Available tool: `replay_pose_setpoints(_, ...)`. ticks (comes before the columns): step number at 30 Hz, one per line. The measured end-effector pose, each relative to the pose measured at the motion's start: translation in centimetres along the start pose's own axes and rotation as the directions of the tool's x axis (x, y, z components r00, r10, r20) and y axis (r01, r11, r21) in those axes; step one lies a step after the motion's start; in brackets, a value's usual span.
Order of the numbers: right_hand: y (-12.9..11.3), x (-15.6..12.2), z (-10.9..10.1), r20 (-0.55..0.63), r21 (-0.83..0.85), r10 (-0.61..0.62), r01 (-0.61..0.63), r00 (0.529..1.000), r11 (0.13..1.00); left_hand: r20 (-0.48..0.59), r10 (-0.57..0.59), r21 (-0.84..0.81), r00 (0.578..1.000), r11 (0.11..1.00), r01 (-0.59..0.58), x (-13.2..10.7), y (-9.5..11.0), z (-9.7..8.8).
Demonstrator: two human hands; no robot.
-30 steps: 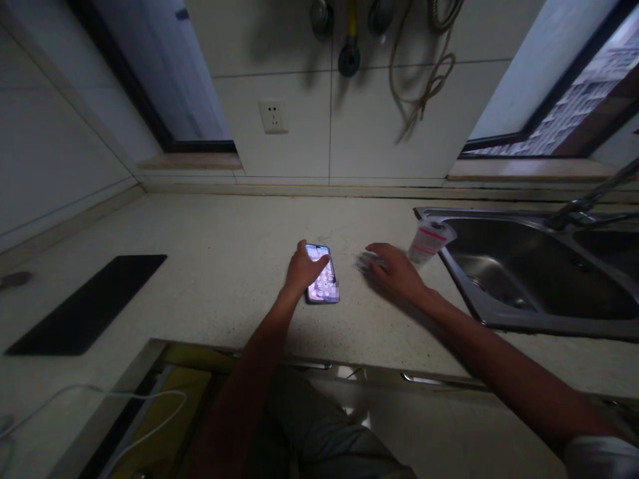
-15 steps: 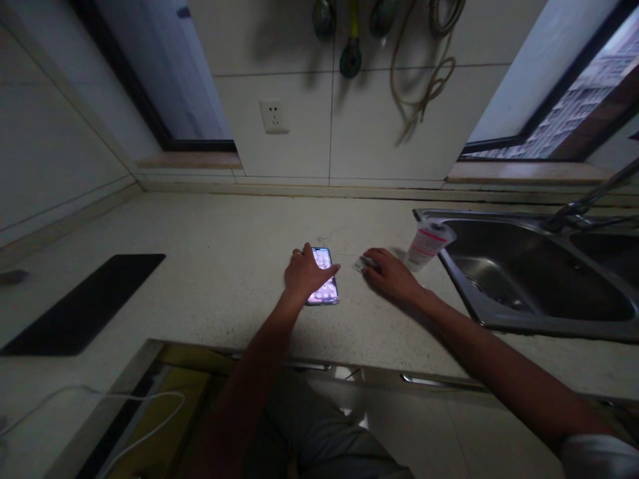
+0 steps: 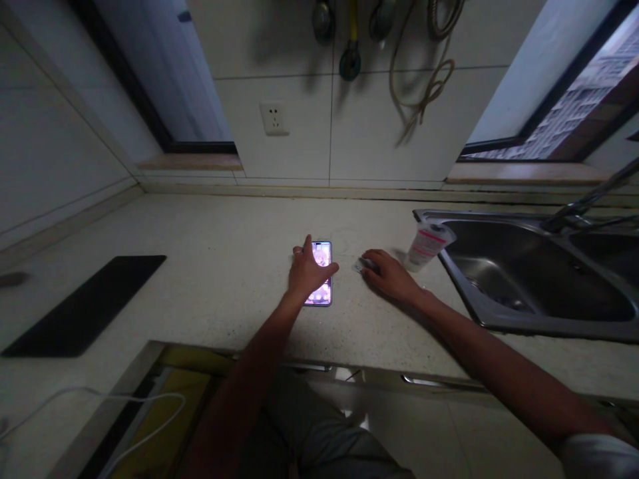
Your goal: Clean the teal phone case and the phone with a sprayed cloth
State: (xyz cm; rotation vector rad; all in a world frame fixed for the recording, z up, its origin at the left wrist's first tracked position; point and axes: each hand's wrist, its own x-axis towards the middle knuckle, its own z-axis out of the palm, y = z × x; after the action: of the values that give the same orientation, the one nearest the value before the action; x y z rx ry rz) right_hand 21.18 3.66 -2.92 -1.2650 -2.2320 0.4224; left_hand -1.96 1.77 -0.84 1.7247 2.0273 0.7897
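— So, the phone (image 3: 323,255)?
— Flat, glossy, lit, on the speckled counter (image 3: 224,266) under my left hand (image 3: 305,274), fingers (image 3: 306,243) spread loose. My right hand (image 3: 392,276) covers a small pale scrap (image 3: 359,267); grip unclear.

The pale, speckled counter (image 3: 224,266) runs along the tiled wall. A flat black mat (image 3: 84,303) lies on its left part, well apart from everything else. Near the middle a lit phone (image 3: 323,256) lies face up, its left side covered by the left hand (image 3: 305,273). Just to its right a small pale packet (image 3: 359,267) sits under the fingertips of the right hand (image 3: 392,276). A white tube (image 3: 426,245) lies beside the steel sink (image 3: 464,286) set into the counter's right end. A white cable (image 3: 134,394) crosses the near left corner.
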Motion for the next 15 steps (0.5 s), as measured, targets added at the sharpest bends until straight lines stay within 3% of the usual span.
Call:
replay_pose_setpoints(9,0.29,0.05,0.25,-0.003,-0.057,-0.033,0.032,0.999,0.998,0.012,0.002,0.111,1.000,0.994,-0.004,-0.39,0.57,0.46)
replay_pose_setpoints(15,0.26,-0.07,0.13,0.019,-0.146,-0.024,0.027,1.000,0.989,-0.032,0.081,0.195,0.996,0.978,-0.074,-0.21,0.21,0.98)
